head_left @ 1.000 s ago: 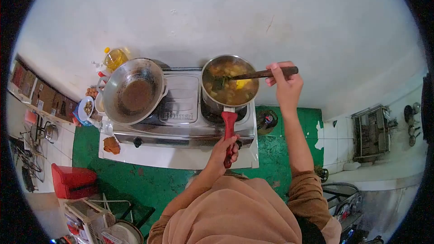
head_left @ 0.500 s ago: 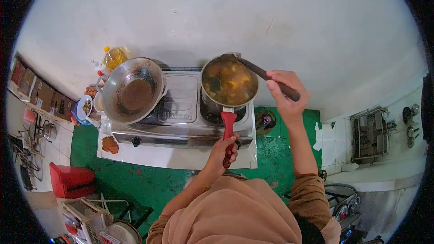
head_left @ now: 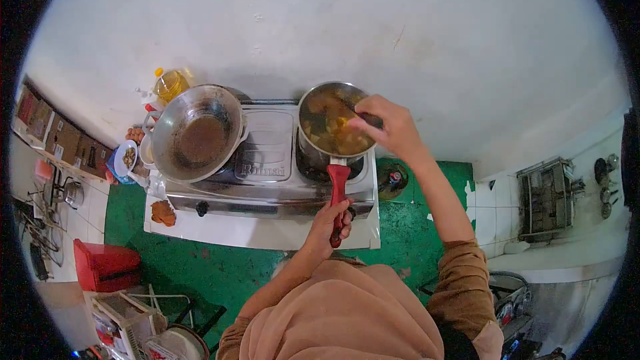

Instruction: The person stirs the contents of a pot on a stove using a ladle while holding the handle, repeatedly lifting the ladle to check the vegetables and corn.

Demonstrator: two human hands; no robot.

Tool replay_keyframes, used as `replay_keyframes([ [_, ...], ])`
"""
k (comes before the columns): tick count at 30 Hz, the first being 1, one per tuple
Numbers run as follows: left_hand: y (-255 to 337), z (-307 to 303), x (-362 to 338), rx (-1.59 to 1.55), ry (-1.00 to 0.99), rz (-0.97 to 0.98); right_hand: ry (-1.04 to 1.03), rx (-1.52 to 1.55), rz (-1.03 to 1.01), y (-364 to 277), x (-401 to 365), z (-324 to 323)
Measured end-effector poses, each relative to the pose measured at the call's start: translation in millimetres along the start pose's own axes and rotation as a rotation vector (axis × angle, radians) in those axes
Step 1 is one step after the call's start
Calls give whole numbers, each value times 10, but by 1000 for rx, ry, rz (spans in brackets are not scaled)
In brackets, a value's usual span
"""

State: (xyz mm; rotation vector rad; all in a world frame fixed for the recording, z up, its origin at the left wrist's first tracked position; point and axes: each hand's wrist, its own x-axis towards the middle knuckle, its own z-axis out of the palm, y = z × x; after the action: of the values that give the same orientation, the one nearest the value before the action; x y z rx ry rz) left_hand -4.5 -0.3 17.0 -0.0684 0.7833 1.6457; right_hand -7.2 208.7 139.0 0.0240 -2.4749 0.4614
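Note:
A steel saucepan [head_left: 308, 150] full of yellowish soup with green leaves sits on the right burner of a two-burner gas stove [head_left: 267, 160]. My left hand [head_left: 331, 221] grips the pan's red handle [head_left: 338, 183] at its near end. My right hand [head_left: 390, 130] is over the pan's right rim, closed on a dark wooden spoon [head_left: 360, 115] whose end dips into the soup. Most of the spoon is hidden by my hand.
An empty steel wok [head_left: 198, 133] occupies the left burner. A bottle of yellow oil [head_left: 169, 84] stands behind it against the white wall. Small bowls [head_left: 127, 158] and a brown item [head_left: 163, 213] lie at the stove's left. The floor is green; a red stool [head_left: 107, 267] stands lower left.
My right hand swung the spoon from across the pan to the far rim, then came in over the pan with the spoon down in the soup. My left hand stayed on the handle.

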Motion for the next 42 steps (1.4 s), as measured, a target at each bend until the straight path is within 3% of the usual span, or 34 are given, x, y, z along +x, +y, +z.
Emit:
replay_keyframes([
  [4,-7,-4,-4,6,7,4,-78,80,175,155,161,8],
  [6,-12,-9,-4,3,6,8,-252,155,320,245,213,21],
  [12,-35,-38,17,-2,-27,8,-291,42,146,406,278,191],
  [16,-24,-42,13,-2,-36,8,-320,49,307,428,373,217],
  [22,-12,-12,-1,-2,5,2,-62,-120,251,651,408,287],
  [24,-25,-30,12,-4,-5,5,13,-119,369,669,417,246],
  [31,-23,-26,28,11,-7,-1,265,-154,446,897,244,101],
  [37,-44,-43,49,14,-8,2,446,158,629,682,132,-229],
  [42,-14,-21,20,12,-8,-16,525,212,575,386,0,-305],
])
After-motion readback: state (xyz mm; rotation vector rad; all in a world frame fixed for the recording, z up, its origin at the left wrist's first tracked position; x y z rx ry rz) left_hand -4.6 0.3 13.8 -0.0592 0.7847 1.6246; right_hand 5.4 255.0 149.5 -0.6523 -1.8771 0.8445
